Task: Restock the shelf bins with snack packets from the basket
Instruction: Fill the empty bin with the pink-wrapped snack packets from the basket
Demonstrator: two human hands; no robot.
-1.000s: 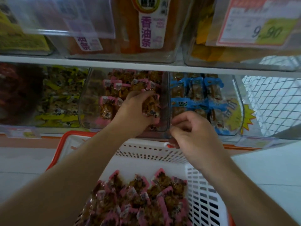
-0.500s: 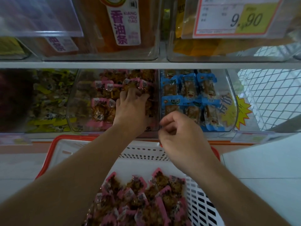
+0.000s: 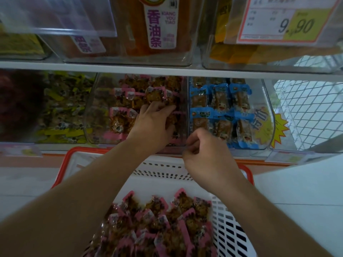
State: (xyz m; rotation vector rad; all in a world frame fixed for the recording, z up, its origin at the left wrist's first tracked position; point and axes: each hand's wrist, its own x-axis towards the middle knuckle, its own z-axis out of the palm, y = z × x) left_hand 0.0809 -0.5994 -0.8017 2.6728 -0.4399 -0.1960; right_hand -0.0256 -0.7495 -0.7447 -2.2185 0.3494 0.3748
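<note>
Upper shelf level: clear tub with orange-brown snack sticks (image 3: 133, 34), white label with purple characters (image 3: 160, 27) on its front. To its right, a white-and-red price card (image 3: 285, 19), yellow patch reading 9.90. Clear flap (image 3: 61, 15) hangs at upper left, blurred. White wire mesh panel (image 3: 311, 112) at far right of the lower level. Yellow starburst sticker (image 3: 278, 128) just left of the mesh. Pale tiled floor (image 3: 297, 197) below, at right.
</note>
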